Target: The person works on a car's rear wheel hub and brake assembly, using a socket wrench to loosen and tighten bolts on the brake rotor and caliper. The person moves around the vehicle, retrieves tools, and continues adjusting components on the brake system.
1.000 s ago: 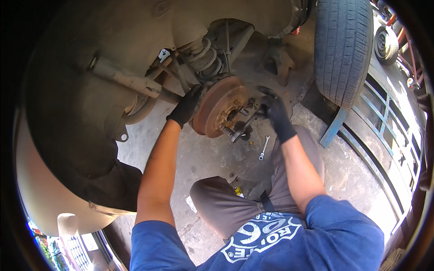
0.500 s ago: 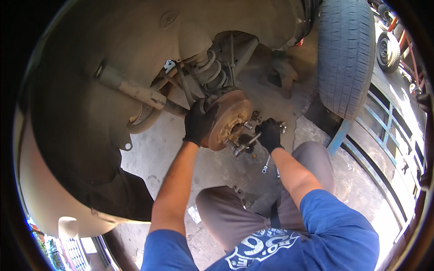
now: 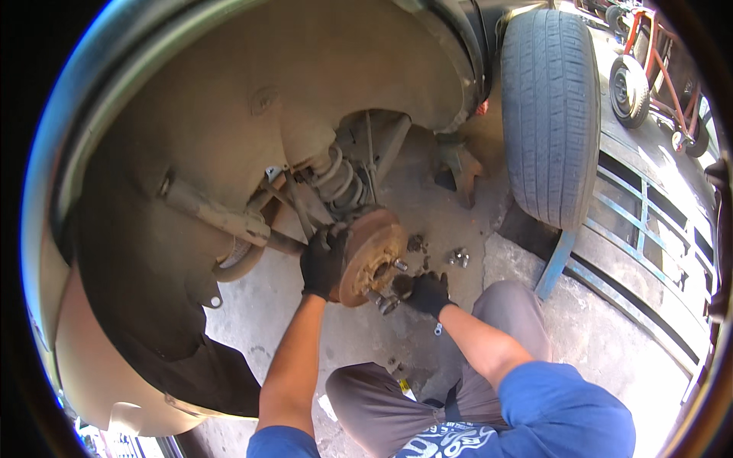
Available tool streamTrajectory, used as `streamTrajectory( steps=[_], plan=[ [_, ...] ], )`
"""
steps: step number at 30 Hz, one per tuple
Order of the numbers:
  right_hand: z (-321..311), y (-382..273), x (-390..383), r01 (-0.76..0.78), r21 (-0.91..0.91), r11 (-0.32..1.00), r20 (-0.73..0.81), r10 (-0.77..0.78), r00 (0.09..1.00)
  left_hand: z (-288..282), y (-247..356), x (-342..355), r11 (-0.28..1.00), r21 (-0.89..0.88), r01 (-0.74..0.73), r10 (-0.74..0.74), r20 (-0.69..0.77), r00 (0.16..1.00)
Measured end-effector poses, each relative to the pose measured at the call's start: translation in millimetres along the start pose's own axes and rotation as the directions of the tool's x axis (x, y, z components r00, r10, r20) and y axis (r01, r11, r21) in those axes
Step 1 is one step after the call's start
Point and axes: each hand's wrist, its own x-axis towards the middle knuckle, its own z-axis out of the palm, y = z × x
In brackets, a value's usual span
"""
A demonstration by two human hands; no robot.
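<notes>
A rusty brake rotor (image 3: 368, 248) hangs tilted in the wheel arch, its hub and studs facing right. My left hand (image 3: 324, 263), in a black glove, is closed round the rotor's left edge; its fingertips are partly hidden behind it. Low on the hub, a metal socket (image 3: 388, 304) of a ratchet sits over one stud. My right hand (image 3: 429, 295), also black-gloved, is closed just right of that socket, and the ratchet's handle is mostly hidden by the fingers. Another bare stud (image 3: 400, 265) sticks out above the socket.
A shock absorber (image 3: 217, 210) and a coil spring (image 3: 341, 179) stand behind the rotor. Several lug nuts (image 3: 459, 257) and a wrench end (image 3: 438, 330) lie on the floor. At right, a tyre (image 3: 550, 118) stands by a blue metal frame (image 3: 557, 263).
The view has shifted, so the rotor appears lower. My right hand has come down and closer to the hub, and the ratchet handle that stood out before is now mostly covered. My left hand keeps its hold.
</notes>
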Motion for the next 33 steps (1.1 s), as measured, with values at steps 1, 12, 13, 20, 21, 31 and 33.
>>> streamTrajectory(
  steps=[1, 12, 13, 20, 21, 31, 33],
  plan=[
    [-8.9, -8.4, -4.2, 0.126, 0.194, 0.973, 0.052, -0.139, 0.989, -0.3, 0.8, -0.6, 0.995, -0.018, 0.096, -0.095, 0.027, 0.995],
    [-57.7, -32.2, -4.9, 0.277, 0.466, 0.84, 0.199, -0.405, 0.893, 3.2, -10.3, -7.3, 0.972, 0.017, 0.236, -0.236, 0.021, 0.971],
    [-56.5, -20.5, -9.8, 0.267, 0.437, 0.859, 0.241, -0.398, 0.885, 3.7, -11.3, -7.9, 0.986, 0.073, 0.147, -0.148, 0.008, 0.989],
    [-5.4, 137.9, 19.6, -0.328, 0.098, 0.939, 0.773, 0.136, 0.619, -5.1, -30.2, 4.7, 0.858, -0.407, 0.312, -0.196, 0.301, 0.933],
    [7.2, 162.6, 22.1, -0.196, -0.028, 0.98, 0.743, 0.152, 0.652, -6.5, -31.9, 7.4, 0.826, -0.444, 0.348, -0.215, 0.323, 0.922],
    [23.5, 191.4, 22.1, -0.236, -0.045, 0.971, 0.657, 0.207, 0.725, -9.0, -24.7, 14.9, 0.824, -0.341, 0.452, -0.28, 0.45, 0.848],
    [6.5, 168.3, 25.9, -0.063, 0.151, 0.986, 0.522, -0.026, 0.853, -7.6, -27.2, 14.8, 0.851, -0.278, 0.446, -0.305, 0.43, 0.85]
  ],
)
